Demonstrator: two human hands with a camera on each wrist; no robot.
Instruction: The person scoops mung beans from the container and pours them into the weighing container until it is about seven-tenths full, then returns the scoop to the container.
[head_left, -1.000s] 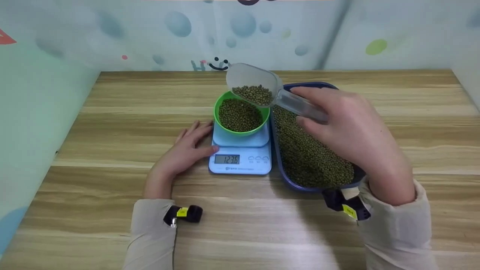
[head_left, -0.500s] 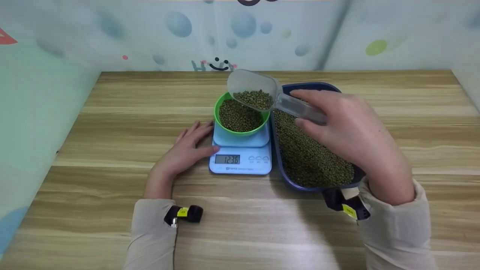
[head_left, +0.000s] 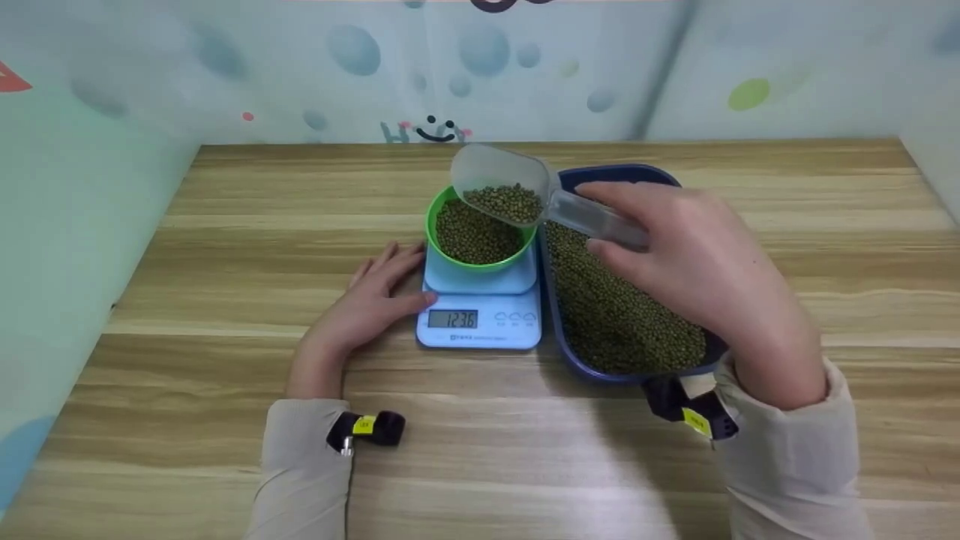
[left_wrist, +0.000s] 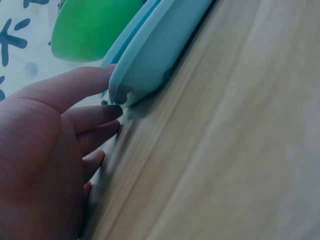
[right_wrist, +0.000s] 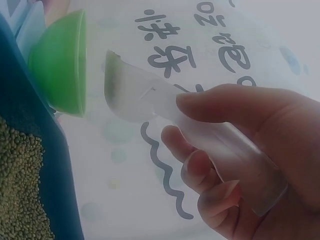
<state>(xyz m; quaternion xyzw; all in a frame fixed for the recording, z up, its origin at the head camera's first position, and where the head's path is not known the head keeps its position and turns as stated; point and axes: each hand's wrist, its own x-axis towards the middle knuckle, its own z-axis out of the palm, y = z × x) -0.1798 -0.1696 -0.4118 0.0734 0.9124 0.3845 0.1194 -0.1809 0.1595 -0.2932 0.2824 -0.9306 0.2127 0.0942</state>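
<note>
Right hand (head_left: 697,259) grips clear plastic scoop (head_left: 504,166) over round green bowl (head_left: 480,267). Left hand (head_left: 370,298), extended, touches pale-blue rectangular scale (head_left: 489,301) on its left side.

The hand (left_wrist: 42,150) shows its palm, its thumb (left_wrist: 75,87) reaching to the rim of the pale blue scale (left_wrist: 155,57). Below the thumb, the fingers (left_wrist: 95,118) extend towards the scale's near corner, their tips close to the table (left_wrist: 220,145). The green bowl (left_wrist: 95,27), cut off by the top edge, shows beside the scale's upper plate. Dark strokes mark the white wall (left_wrist: 37,45) behind.
</note>
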